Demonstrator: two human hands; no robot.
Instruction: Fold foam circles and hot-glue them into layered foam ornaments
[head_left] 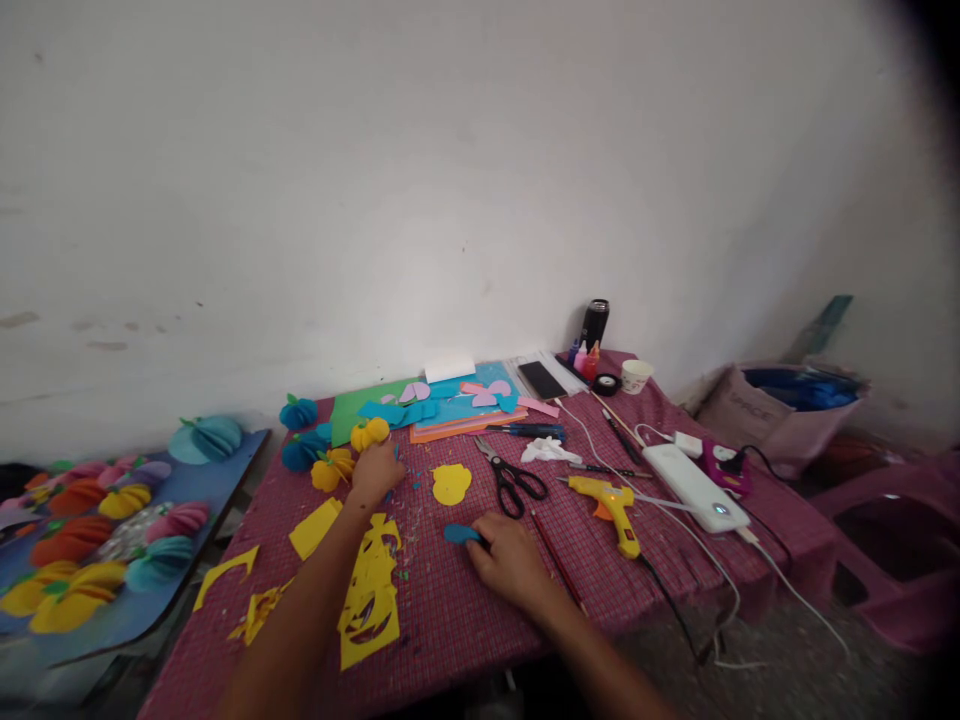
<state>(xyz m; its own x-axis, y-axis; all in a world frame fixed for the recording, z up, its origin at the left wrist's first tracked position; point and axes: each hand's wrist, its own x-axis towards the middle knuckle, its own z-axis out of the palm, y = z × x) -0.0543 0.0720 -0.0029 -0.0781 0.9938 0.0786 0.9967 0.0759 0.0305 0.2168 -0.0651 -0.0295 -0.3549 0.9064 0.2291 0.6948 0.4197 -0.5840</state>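
My left hand (377, 472) reaches over the table's left part, just below a small yellow paper pumpkin (370, 433); whether its fingers hold anything is hidden by the hand and blur. Between the fingertips of my right hand (510, 560) is a blue paper piece (460, 534), flat and rounded. Above that piece lies a yellow pumpkin-shaped cutout (451, 485). Black scissors (511, 478) rest to the right of the cutout. A yellow sheet with cut-out holes (370, 600) lies below my left hand.
A yellow glue gun (615, 508) and a white power bank (696, 488) with cables are on the right. Blue and green sheets, a phone (541, 380), a cup (636, 376) and a black bottle (595, 322) stand or lie behind. Finished paper pumpkins cover a blue board (217, 480) at left.
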